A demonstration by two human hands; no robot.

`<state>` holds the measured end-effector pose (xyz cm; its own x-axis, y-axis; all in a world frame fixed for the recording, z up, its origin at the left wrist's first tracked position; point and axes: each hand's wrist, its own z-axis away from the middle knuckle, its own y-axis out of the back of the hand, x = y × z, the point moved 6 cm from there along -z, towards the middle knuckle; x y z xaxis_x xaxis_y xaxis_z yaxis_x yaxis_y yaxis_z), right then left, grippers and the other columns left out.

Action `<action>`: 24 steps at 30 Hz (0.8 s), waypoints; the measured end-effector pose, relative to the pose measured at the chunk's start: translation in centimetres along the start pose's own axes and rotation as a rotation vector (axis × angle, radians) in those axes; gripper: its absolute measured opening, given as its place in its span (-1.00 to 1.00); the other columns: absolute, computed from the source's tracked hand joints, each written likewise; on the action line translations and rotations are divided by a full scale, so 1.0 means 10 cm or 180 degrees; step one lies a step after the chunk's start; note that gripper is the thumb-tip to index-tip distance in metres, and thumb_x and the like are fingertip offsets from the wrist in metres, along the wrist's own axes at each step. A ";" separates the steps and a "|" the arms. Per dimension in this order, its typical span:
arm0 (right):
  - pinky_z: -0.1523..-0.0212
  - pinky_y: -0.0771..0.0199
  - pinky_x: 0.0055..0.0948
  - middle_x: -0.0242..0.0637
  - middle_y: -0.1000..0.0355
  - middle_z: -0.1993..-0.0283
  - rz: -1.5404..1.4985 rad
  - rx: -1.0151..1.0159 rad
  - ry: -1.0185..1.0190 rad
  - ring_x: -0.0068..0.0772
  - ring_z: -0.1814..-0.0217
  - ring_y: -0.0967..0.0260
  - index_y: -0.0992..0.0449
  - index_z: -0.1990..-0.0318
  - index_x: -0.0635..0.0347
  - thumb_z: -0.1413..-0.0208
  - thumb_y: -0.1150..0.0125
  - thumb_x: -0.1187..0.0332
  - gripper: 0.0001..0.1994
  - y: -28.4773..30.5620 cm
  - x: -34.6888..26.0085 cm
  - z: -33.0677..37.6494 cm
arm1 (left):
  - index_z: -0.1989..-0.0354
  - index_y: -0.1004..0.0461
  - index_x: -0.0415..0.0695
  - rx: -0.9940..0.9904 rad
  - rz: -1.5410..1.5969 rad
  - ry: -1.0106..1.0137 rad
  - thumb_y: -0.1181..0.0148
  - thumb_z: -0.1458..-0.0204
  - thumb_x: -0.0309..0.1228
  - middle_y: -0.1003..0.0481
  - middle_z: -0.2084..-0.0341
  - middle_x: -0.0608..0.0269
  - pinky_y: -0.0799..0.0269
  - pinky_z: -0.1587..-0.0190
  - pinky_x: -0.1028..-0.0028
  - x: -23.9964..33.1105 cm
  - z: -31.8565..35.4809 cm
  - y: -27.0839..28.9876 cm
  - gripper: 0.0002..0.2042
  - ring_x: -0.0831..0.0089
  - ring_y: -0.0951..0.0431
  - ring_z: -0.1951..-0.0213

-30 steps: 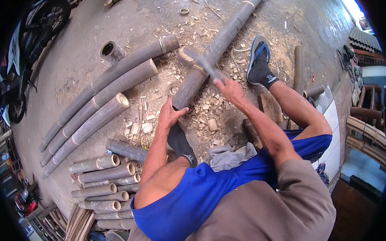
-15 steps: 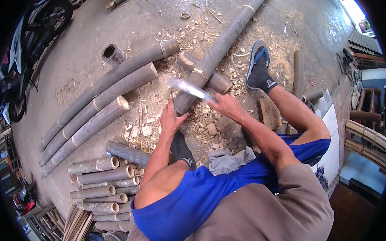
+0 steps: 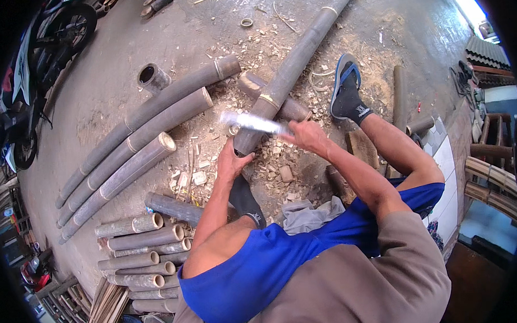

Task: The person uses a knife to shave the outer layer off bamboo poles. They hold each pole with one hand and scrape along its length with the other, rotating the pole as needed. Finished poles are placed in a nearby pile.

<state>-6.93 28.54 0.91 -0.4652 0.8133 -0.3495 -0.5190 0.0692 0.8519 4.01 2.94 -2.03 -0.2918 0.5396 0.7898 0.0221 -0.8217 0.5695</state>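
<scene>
Left hand: my left hand (image 3: 231,162) cups the cut end of the long bamboo pole (image 3: 292,69), fingers wrapped on it.
Right hand: my right hand (image 3: 308,136) is closed around the handle of a blade (image 3: 251,122), likely a machete; it is motion-blurred, so its edge is hard to make out.
Pole: it lies on the concrete floor (image 3: 107,75), its far end cut off at the top edge.
Chips: wood chips (image 3: 270,161) are scattered under the pole end.
Stack: short bamboo pieces (image 3: 136,245) lie lower left, partly hidden by my arm.
</scene>
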 end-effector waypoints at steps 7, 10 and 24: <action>0.20 -0.62 0.16 0.20 -0.60 0.37 -0.0202 0.0407 -0.0092 0.27 0.26 -0.65 -0.59 0.14 0.35 -0.32 0.06 -0.44 -0.18 -0.10 0.03 -0.15 | -0.28 -0.43 -0.22 -0.0070 0.0129 0.0168 -0.64 0.24 -0.11 -0.63 -0.01 -0.17 -0.51 -0.17 0.15 -0.08 -0.07 0.01 -0.14 -0.04 -0.65 -0.08; 0.24 -0.63 0.13 0.20 -0.58 0.44 -0.0402 0.0677 -0.0504 0.27 0.31 -0.64 -0.62 0.11 0.33 -0.31 0.03 -0.44 -0.18 -0.07 0.33 -0.14 | -0.29 -0.42 -0.21 -0.0159 0.0131 0.0251 -0.64 0.23 -0.08 -0.63 0.00 -0.20 -0.51 -0.17 0.15 -0.04 -0.06 -0.03 -0.13 -0.07 -0.65 -0.08; 0.19 -0.66 0.17 0.19 -0.58 0.42 -0.0704 0.0679 -0.0783 0.32 0.27 -0.64 -0.58 0.20 0.31 -0.34 0.04 -0.41 -0.22 0.06 0.29 0.01 | -0.34 -0.37 -0.24 -0.0082 -0.0104 0.0148 -0.65 0.24 -0.07 -0.60 -0.08 -0.17 -0.48 -0.21 0.15 0.00 0.00 -0.02 -0.06 -0.04 -0.62 -0.12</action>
<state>-8.51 30.98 0.41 -0.1596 0.8776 -0.4521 -0.4149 0.3559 0.8374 3.95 3.10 -2.11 -0.3361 0.5576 0.7591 -0.0126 -0.8085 0.5883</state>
